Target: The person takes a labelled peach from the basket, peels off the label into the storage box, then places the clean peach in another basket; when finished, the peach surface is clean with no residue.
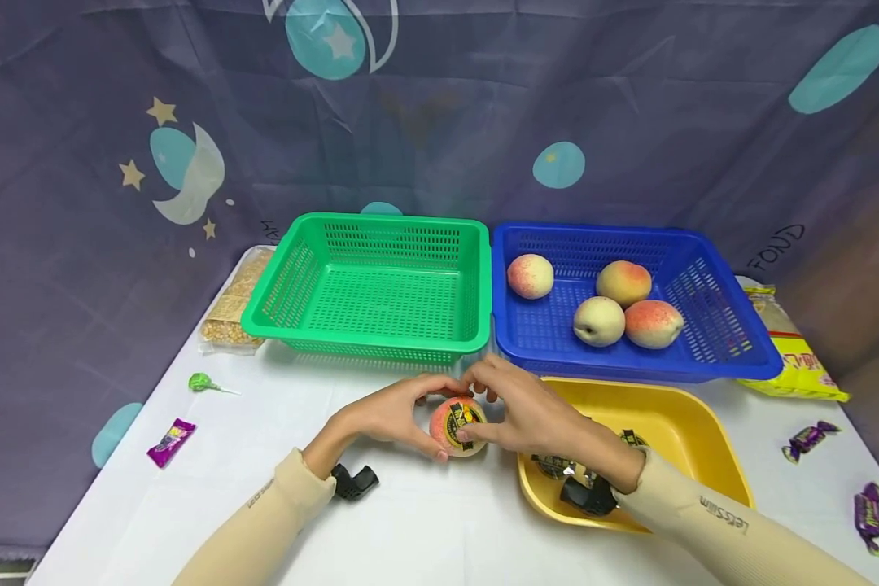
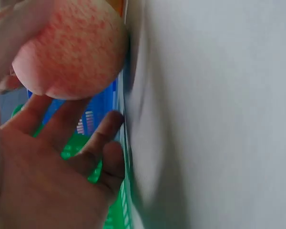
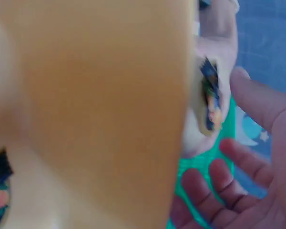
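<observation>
A pinkish peach (image 1: 443, 423) with a round black-and-gold label on top is between both hands above the white table. The left hand (image 1: 395, 415) holds it from the left, thumb at the front and fingers behind. In the left wrist view the peach (image 2: 81, 52) rests against two fingers, and the other fingers curl free. The right hand (image 1: 527, 411) is at the peach's right, its thumb over the label in the head view. Seen from the right wrist, the labelled peach (image 3: 205, 109) is beside the thumb, and the right fingers (image 3: 221, 174) bend loosely apart from it.
A yellow bin (image 1: 725, 464) with labelled items lies under the right forearm. Behind stand a green basket (image 1: 366, 346) and a blue basket (image 1: 703, 370) with several peaches. Around them are a lollipop (image 1: 201, 382), wrapped candies (image 1: 868, 518), a grain bag (image 1: 234, 309) and a yellow packet (image 1: 798, 362).
</observation>
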`<action>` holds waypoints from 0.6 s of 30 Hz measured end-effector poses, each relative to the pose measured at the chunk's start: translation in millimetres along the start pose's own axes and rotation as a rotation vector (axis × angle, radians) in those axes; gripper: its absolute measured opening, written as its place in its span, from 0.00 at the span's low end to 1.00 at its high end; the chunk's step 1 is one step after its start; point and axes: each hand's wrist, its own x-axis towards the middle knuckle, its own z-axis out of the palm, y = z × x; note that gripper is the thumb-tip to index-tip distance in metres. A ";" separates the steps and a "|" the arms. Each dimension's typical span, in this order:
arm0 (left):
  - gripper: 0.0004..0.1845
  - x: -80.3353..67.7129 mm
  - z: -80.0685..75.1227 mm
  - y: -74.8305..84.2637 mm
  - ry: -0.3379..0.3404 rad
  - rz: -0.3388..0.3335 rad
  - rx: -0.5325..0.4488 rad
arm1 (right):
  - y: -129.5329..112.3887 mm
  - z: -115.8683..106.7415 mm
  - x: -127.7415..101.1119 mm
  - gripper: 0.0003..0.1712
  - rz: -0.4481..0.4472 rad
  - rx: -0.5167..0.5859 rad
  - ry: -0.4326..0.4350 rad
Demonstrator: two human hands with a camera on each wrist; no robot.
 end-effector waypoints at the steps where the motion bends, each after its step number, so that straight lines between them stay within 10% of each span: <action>1: 0.45 0.3 -0.4 0.7 -0.001 -0.003 -0.003 | -0.2 -1.7 -0.1 0.24 -0.021 0.007 0.003; 18: 0.41 -0.2 -1.1 4.6 -0.019 -0.033 0.011 | -6.5 -8.1 6.4 0.05 -0.148 -0.069 -0.090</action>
